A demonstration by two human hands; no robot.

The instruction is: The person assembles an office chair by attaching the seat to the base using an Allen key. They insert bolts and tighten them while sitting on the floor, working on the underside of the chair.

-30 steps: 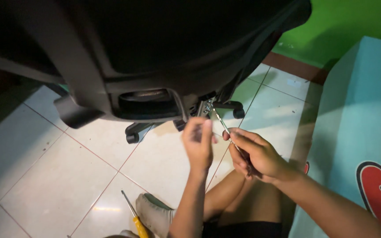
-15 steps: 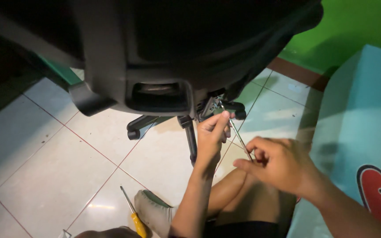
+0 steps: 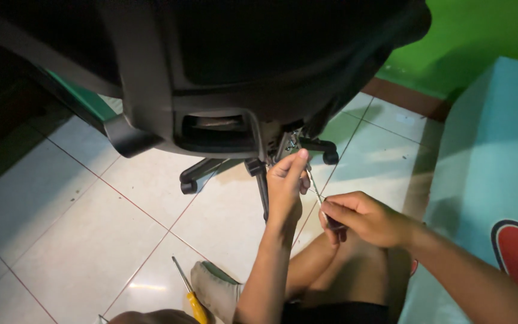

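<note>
Two hands at a black office chair [image 3: 223, 90], left hand [image 3: 286, 186] pinching its underside metal fitting [image 3: 291, 143], right hand [image 3: 364, 219] gripping a thin screwdriver [image 3: 318, 193]

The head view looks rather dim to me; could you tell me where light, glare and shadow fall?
Head view: the black chair is underexposed, detail lost; glare on the floor tile beside the yellow screwdriver; left hand and right hand are lit and sharp.

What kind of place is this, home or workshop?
Probably a room in a home, not a workshop: pale tiled floor, bright green wall, and the person sits on the floor working under a black office chair, a yellow-handled screwdriver beside them.
</note>
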